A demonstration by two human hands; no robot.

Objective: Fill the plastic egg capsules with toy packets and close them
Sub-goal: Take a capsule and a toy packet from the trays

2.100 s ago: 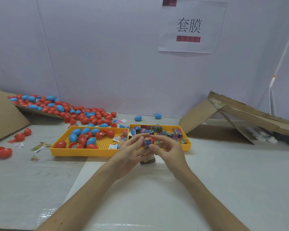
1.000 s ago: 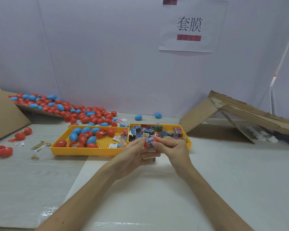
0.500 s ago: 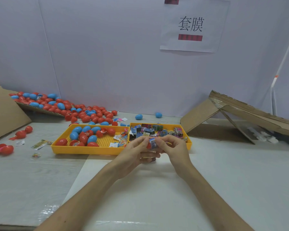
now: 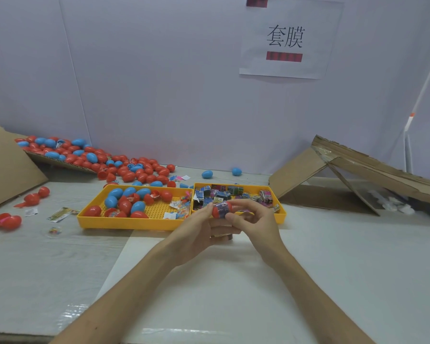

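Note:
A red egg capsule with a bluish toy packet showing at it is held in front of the trays. My left hand grips it from the left and below. My right hand pinches it from the right with thumb and fingertips. Whether the capsule is fully closed I cannot tell. A yellow tray on the left holds several red and blue capsules. The yellow tray on the right holds several toy packets.
A heap of red and blue capsules lies at the back left on a cardboard ramp. Loose capsules and packets lie at far left. Folded cardboard stands at the right. A small dark object sits under my hands.
Both hands stayed together in front of the trays, working the capsule; the red shell now shows more plainly between the fingertips, and my right fingers have spread a little.

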